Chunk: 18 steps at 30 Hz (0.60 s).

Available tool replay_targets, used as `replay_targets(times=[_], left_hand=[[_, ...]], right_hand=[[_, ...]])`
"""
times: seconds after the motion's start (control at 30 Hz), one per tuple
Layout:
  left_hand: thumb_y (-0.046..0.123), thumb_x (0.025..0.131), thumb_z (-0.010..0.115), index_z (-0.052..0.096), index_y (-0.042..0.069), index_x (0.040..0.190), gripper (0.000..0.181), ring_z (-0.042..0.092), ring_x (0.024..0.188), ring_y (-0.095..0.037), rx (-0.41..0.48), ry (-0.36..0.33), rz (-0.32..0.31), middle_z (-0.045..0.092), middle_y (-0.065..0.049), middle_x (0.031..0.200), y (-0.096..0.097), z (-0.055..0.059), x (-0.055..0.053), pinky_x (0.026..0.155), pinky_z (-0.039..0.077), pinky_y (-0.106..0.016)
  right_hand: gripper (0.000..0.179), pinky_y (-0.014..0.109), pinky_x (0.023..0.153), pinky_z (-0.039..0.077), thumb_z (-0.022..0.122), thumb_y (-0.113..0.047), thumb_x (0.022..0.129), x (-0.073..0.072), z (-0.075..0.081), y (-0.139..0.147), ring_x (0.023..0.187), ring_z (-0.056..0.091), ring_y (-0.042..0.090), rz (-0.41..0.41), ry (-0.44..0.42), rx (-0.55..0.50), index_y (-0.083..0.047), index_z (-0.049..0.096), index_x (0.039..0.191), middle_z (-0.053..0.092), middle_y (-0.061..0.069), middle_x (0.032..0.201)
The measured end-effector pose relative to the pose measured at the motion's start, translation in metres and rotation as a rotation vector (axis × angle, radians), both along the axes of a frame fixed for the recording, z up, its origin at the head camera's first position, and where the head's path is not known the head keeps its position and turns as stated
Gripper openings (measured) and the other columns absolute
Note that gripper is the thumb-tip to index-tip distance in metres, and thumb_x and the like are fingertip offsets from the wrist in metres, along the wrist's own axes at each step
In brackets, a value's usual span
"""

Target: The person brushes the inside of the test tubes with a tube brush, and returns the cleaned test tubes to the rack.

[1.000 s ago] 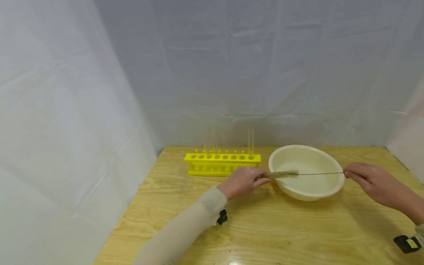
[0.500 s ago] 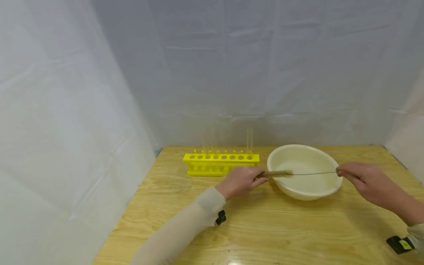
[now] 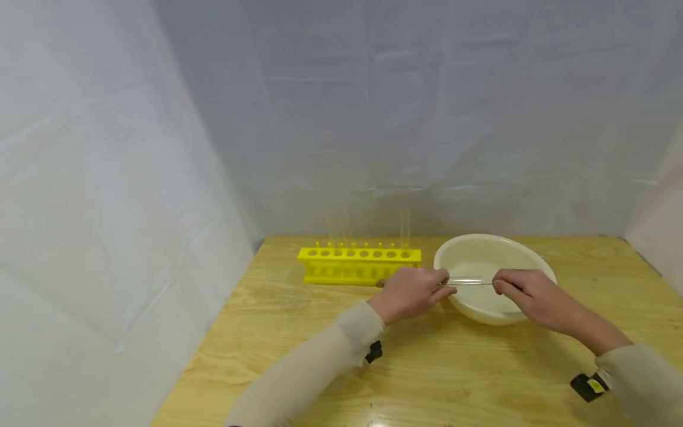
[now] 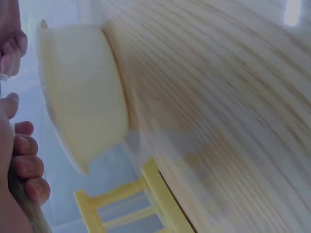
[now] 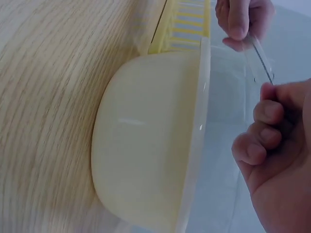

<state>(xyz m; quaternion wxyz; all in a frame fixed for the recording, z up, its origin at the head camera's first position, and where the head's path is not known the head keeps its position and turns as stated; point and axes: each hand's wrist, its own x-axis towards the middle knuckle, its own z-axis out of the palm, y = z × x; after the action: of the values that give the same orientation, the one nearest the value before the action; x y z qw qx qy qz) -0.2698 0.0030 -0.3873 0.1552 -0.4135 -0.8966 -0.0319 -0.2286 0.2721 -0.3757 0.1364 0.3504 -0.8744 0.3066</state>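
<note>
My left hand [image 3: 408,290] grips a clear glass test tube [image 3: 463,279] held level above the basin's near left rim. A test tube brush [image 4: 30,208] is inside the tube, its bristles showing below the left hand's curled fingers in the left wrist view. My right hand [image 3: 539,299] pinches the brush's thin wire, close to the tube's mouth; in the right wrist view the wire [image 5: 265,67] runs into the tube. The cream basin [image 3: 493,317] stands on the table beneath both hands. Most of the brush is hidden by the hands.
A yellow test tube rack [image 3: 358,255] stands left of the basin, with several clear tubes [image 3: 405,228] upright in it, faint against the backdrop. The wooden table [image 3: 448,373] spreads in front. White sheeting [image 3: 341,118] hangs behind and at the sides.
My right hand has moved left toward my left hand, pushing the brush deeper into the tube. The bristles, earlier showing right of the left hand, now lie left of it.
</note>
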Motion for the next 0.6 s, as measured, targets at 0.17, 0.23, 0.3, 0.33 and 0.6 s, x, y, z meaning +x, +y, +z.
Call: replay_targets(times=[0.17,0.23,0.3,0.33,0.6], left_hand=[[0.052,0.103,0.048,0.056,0.023,0.093,0.032,0.045,0.054,-0.001,0.013,-0.008,-0.038,0.052,0.014,0.070,-0.006,-0.003,0.000,0.045,0.031,-0.016],[0.052,0.103,0.048,0.056,0.023,0.092,0.031,0.044,0.054,0.000,0.019,-0.005,-0.050,0.052,0.015,0.071,-0.008,-0.005,0.000,0.045,0.030,-0.016],[0.051,0.103,0.049,0.056,0.023,0.092,0.031,0.043,0.053,0.000,0.020,0.001,-0.059,0.053,0.015,0.071,-0.009,-0.006,0.000,0.045,0.030,-0.015],[0.051,0.103,0.049,0.056,0.024,0.092,0.030,0.043,0.053,0.000,0.019,0.008,-0.062,0.052,0.016,0.070,-0.010,-0.007,0.000,0.045,0.030,-0.015],[0.052,0.103,0.047,0.057,0.024,0.093,0.032,0.042,0.052,0.001,0.018,0.009,-0.090,0.051,0.016,0.069,-0.007,-0.007,0.001,0.044,0.030,-0.016]], right_hand=[[0.024,0.025,0.056,0.034,0.051,-0.005,0.104,-0.001,-0.001,0.005,0.056,0.032,-0.003,0.058,-0.063,-0.037,-0.020,0.059,0.087,0.049,-0.007,0.070],[0.024,0.025,0.056,0.034,0.050,-0.006,0.105,-0.001,-0.001,0.007,0.056,0.032,-0.002,0.063,-0.090,-0.045,-0.019,0.058,0.087,0.049,-0.005,0.070],[0.025,0.026,0.056,0.035,0.050,-0.006,0.105,-0.001,-0.002,0.008,0.057,0.032,-0.002,0.065,-0.106,-0.047,-0.019,0.058,0.086,0.048,-0.004,0.069],[0.025,0.026,0.055,0.034,0.050,-0.006,0.105,-0.001,-0.002,0.009,0.057,0.032,-0.002,0.067,-0.113,-0.048,-0.019,0.058,0.086,0.048,-0.003,0.069],[0.027,0.027,0.055,0.034,0.048,-0.009,0.107,0.003,0.002,0.020,0.058,0.034,-0.001,0.043,-0.148,-0.023,-0.017,0.058,0.083,0.048,-0.001,0.069]])
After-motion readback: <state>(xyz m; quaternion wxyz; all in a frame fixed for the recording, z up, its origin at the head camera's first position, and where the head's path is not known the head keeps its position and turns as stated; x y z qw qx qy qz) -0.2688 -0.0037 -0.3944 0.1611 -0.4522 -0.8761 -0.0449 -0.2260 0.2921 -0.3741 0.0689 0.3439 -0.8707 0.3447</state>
